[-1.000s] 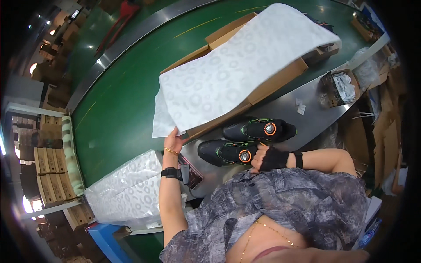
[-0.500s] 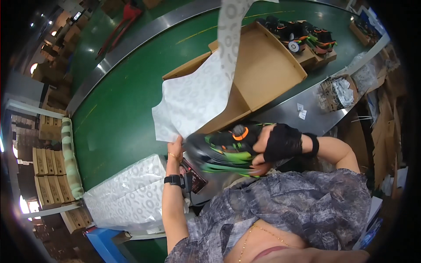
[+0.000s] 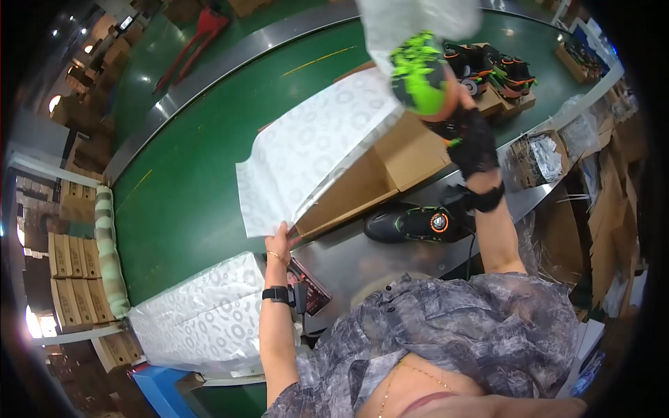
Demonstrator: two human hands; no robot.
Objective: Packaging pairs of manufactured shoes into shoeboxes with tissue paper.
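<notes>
My left hand (image 3: 279, 243) pinches the near corner of a sheet of white patterned tissue paper (image 3: 313, 136). The sheet lies across an open brown cardboard shoebox (image 3: 397, 157); its far end rises and blurs at the top. In my right hand (image 3: 470, 132), wearing a black fingerless glove, is a shoe (image 3: 419, 76) held over the far side of the box, its bright green and black sole showing. A second shoe (image 3: 408, 223), black with green and orange trim, rests on the metal ledge before the box, partly under my right wrist.
More dark shoes (image 3: 512, 68) sit on cardboard at the far right of the green belt (image 3: 188, 174). A carton of small packets (image 3: 542, 157) stands right. A plastic-wrapped stack of patterned paper (image 3: 202, 306) and a dark, printed flat box (image 3: 311, 285) lie left.
My right hand has swung the shoe up and away from my body, over the box. The second shoe on the ledge now shows. The paper lies farther across the box; my left hand still grips its corner.
</notes>
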